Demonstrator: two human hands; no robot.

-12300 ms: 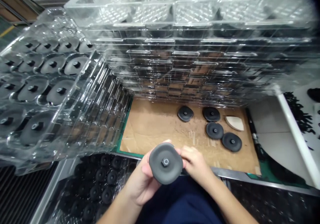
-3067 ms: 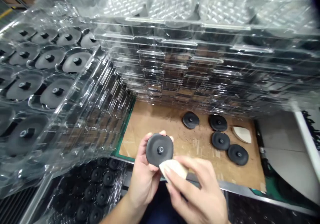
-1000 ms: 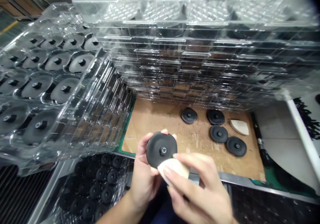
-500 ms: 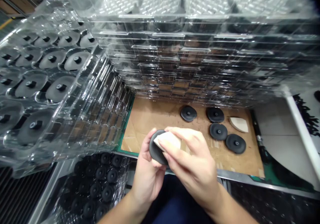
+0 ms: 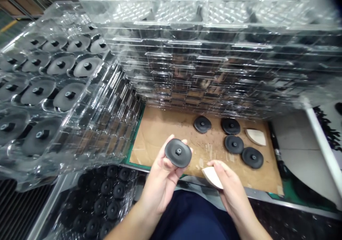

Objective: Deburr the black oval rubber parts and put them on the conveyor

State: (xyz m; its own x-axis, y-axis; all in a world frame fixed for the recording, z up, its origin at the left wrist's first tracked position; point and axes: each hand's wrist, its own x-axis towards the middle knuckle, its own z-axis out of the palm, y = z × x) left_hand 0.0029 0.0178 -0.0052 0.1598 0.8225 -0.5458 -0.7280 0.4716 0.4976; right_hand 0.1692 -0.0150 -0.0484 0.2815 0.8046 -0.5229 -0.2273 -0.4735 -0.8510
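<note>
In our left hand (image 5: 161, 179) we hold a studded black disc (image 5: 172, 157), the fingers cupped beneath it and the thumb at its near rim, its central stud facing up. Our right hand (image 5: 233, 186) pinches a cream wedge-shaped pad (image 5: 213, 178) between thumb and fingers, its pointed end turned toward the left hand, apart from the disc; we cannot tell what the pad is made of. Just beyond both hands lies a brown cardboard sheet (image 5: 165, 126). On it, a lone black disc (image 5: 199, 126) sits beyond the gap between our hands, while a cluster of three black discs (image 5: 258, 158) lies beyond the right hand, so close together that we cannot tell whether all the rims touch. A second cream pad (image 5: 255, 137) rests past that cluster, farther to the right of the right hand. To the left of our left hand, a stack of clear trays (image 5: 104, 115) carries more studded discs (image 5: 60, 66) in its top compartments; nearer and lower on that side are rows of small dark discs (image 5: 100, 206). A tall wall of clear plastic trays (image 5: 197, 72) rises beyond both hands.
</note>
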